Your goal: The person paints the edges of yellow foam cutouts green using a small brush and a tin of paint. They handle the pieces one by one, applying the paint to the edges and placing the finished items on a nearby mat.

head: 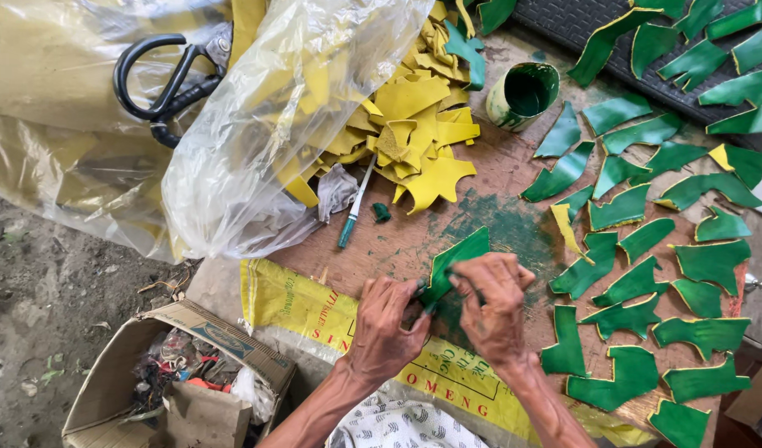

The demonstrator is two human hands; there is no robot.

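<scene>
The lower end of the green piece [451, 270] was covered by both hands. Whatever the right hand [493, 311] gripped was concealed, possibly a small brush. The scissors [169, 79] sat partly under the plastic bag [265, 141]. The cardboard box [128, 382] ran past the bottom edge.

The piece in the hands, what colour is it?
Green, with a thin yellow edge. The piece shows best in the head view, pinched between the left hand and right hand.
</scene>
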